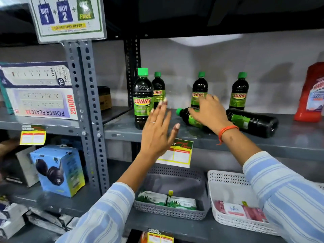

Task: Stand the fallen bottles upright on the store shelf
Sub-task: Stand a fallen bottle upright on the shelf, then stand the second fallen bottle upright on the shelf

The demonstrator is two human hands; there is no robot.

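Note:
Several dark bottles with green caps and green "SUNNY" labels are on the grey metal shelf (175,134). One stands at the front left (142,99); others stand behind (158,90), (199,88), (239,92). Two lie on their sides: one (185,115) with its cap pointing left, and one (252,121) to its right. My right hand (208,113) rests over the left fallen bottle with fingers spread, not closed around it. My left hand (157,132) hovers open in front of the shelf edge, just right of the front standing bottle, touching nothing.
A red bottle (310,92) stands at the shelf's far right. A power-strip box (40,92) sits on the left bay beyond the perforated upright post (87,102). Below are a grey basket (171,211), a white basket (228,221), a blue headphone box (57,171) and a price tag (175,155).

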